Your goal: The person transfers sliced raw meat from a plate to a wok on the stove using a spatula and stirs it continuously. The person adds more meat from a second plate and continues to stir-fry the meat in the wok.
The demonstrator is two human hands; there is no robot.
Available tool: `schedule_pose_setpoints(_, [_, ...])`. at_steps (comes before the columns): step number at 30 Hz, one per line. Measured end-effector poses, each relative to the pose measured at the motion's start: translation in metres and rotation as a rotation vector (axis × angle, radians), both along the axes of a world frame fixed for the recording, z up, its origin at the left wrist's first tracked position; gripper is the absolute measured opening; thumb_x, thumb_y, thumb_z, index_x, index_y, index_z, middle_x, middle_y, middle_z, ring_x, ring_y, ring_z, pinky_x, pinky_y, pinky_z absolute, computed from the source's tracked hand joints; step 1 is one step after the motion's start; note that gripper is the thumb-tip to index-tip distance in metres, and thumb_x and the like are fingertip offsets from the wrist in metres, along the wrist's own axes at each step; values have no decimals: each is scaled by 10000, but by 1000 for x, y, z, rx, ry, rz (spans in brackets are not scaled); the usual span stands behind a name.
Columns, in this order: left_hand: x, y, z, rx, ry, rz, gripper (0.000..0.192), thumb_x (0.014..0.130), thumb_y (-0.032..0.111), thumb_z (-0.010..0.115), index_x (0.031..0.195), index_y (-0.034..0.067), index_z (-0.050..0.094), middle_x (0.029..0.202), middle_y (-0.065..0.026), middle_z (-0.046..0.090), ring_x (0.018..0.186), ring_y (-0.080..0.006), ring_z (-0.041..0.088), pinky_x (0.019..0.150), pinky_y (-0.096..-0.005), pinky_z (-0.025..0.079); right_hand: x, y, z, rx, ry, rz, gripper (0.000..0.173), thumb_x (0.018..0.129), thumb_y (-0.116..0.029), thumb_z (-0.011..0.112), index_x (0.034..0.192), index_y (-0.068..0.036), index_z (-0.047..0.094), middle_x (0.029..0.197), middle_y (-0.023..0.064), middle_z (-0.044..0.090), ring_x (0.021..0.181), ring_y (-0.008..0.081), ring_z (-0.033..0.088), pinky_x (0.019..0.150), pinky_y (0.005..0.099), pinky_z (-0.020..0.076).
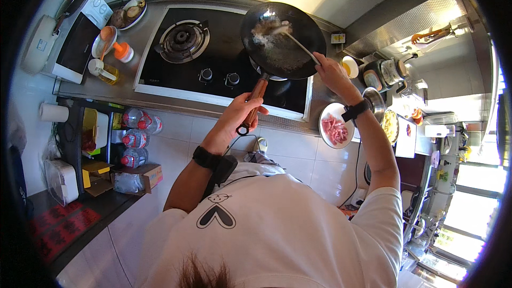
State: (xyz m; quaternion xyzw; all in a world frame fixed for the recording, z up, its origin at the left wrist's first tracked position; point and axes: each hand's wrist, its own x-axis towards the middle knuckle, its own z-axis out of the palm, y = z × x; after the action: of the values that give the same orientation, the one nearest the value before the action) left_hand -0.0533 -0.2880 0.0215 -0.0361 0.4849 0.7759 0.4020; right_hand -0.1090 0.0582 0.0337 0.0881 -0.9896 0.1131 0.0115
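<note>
My left hand (pixel 239 117) grips the brown wooden handle (pixel 259 88) of a black wok (pixel 298 64). The wok sits over the right side of the gas hob (pixel 176 78), with its handle towards me. In my right hand (pixel 335 75) is a long, thin-handled cooking utensil (pixel 301 45). Its pale working end rests among something whitish and bubbling (pixel 269 34) in the wok; the exact shape of that end is hard to make out. Below my right forearm, a white plate (pixel 323 137) holds strips of raw pink meat (pixel 335 129).
An uncovered burner (pixel 183 39) lies left of the wok. Further left stand an oil bottle (pixel 105 73), an orange-capped jar (pixel 123 53) and a microwave (pixel 76 44). On the right are a metal bowl (pixel 375 102), a small white bowl (pixel 351 67) and a dish of yellowish food (pixel 390 126).
</note>
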Motion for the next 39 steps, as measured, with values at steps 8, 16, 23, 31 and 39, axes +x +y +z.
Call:
schedule_pose_setpoints(8, [-1,-1,-2,4,-9,14,358,1017,273,586,1201,-24,506,937,-156,703,465,-103,526,364,-243,397,31,16,63,46,-282,-19,352,987,-136,596,1330,-57,583,1053,243,707,948,406,699,833,443,544])
schedule_pose_setpoints(16, [0,-1,4,-22,-38,23,407,1018,270,584,1272,-34,491,936,-157,702,465,-107,531,363,-251,403,12,-18,-17,-195,-123,-124,309,1023,-152,558,1308,-32,548,1022,281,694,928,454,688,791,462,552])
schedule_pose_setpoints(23, [-2,-1,1,-18,-4,4,411,1022,281,575,1278,-28,484,946,-161,710,494,-118,564,387,-260,434,54,-7,-6,-323,-55,-249,341,1008,-181,545,1317,-39,531,1093,290,682,1035,486,645,890,533,514])
schedule_pose_setpoints(31, [3,-1,5,-130,116,-24,421,1025,364,563,1246,6,537,968,-136,728,577,-107,594,476,-228,462,70,-51,-56,-567,63,-389,443,902,-80,604,1339,-33,550,1112,267,672,1045,433,662,904,502,539])
schedule_pose_setpoints(39, [0,-1,9,-185,60,-13,400,1023,355,549,1264,38,583,1033,-175,739,621,-124,628,524,-271,521,133,-24,-89,-1449,124,-569,511,926,-196,722,1351,22,543,959,149,656,819,236,652,714,349,543])
